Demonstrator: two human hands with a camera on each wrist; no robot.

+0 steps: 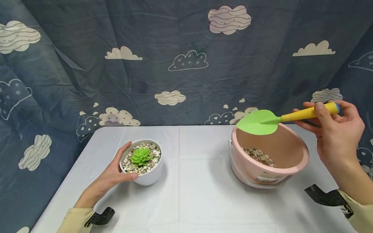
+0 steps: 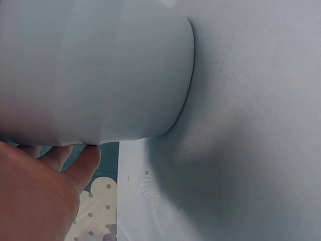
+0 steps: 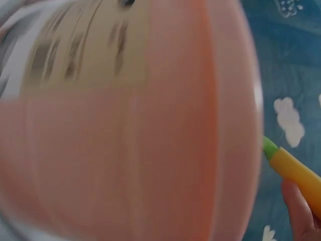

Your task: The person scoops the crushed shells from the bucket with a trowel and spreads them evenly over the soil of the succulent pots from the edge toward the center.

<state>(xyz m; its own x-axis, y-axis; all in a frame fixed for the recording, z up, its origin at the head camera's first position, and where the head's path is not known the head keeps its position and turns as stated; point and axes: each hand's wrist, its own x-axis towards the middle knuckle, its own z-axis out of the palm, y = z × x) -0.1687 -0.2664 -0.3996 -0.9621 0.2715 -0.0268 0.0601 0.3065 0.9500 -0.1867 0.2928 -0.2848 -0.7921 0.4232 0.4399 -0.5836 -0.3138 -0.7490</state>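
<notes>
My left hand (image 1: 112, 173) grips a small white flower pot (image 1: 150, 178) standing on the left of the table, thumb along its near rim and fingers round its far left side. White and brown pebbles (image 1: 128, 161) fill the pot around a green succulent (image 1: 141, 156). In my right hand (image 1: 339, 132) is a trowel (image 1: 259, 122) with a green blade and a yellow handle (image 1: 303, 114). Its blade points left, over the far rim of a pink bucket (image 1: 269, 173). Brownish pebbles (image 1: 259, 156) lie on the bucket's bottom; no pebbles show on the blade.
A white cloth covers the table (image 1: 198, 194), and a dark blue curtain (image 1: 163, 38) with cloud prints hangs behind it. The bucket's white handle (image 1: 233, 158) hangs down its side. Black wrist mounts (image 1: 100, 217) stick out from both cream sleeves.
</notes>
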